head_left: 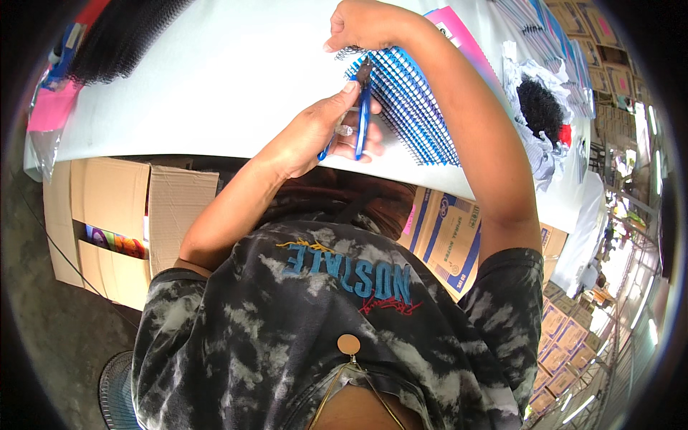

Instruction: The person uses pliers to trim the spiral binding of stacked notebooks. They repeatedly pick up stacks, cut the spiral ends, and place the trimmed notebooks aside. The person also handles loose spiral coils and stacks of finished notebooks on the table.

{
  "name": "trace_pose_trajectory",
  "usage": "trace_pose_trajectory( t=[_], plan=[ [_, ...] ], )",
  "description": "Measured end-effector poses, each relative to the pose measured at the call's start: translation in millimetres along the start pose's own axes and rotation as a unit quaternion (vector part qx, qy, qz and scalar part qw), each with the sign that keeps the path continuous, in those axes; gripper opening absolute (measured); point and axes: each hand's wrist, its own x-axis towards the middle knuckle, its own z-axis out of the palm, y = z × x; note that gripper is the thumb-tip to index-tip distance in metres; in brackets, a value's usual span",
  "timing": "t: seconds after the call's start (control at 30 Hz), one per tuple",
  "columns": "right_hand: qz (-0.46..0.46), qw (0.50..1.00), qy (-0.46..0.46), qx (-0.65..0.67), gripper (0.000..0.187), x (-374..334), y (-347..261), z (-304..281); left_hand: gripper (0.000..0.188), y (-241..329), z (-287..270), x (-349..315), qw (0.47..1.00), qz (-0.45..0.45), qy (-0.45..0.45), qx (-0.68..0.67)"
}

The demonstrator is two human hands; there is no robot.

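Observation:
My left hand [322, 122] is wrapped round a pair of blue-handled pliers [363, 122], with the handles spread apart. The dark jaws point away from me, at the corner of a stack of spiral notebooks [416, 107] with blue covers and rows of dark coils. Just beyond the jaws, a loose end of black spiral coil [351, 51] shows under my right hand [365, 25]. That hand is curled closed over the coil, and its fingertips are mostly hidden. My right forearm arches over the right side of the stack.
A bundle of black coils [129, 36] lies at the white table's [193, 107] far left. Pink sheets [466, 43] lie behind my right forearm. Crumpled plastic with a black coil tangle [539, 107] sits at right. An opened carton [107, 215] and another carton [448, 229] stand below the edge.

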Motion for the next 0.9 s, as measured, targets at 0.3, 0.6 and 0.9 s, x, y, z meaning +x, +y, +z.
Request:
trace_pose_trajectory(
  t=[0.3,0.6,0.9],
  plan=[
    [0.064,0.963,0.035,0.259,0.031,-17,-4,-14,0.057,-21,-36,25,0.959,0.027,-0.216,-0.184],
    [0.08,0.936,0.038,0.342,0.032,-22,-3,-18,0.055,13,5,8,0.999,0.015,0.015,-0.024],
    [0.083,0.914,0.075,0.39,0.031,-23,-2,-14,0.057,21,22,9,0.997,0.006,0.05,-0.058]
  ],
)
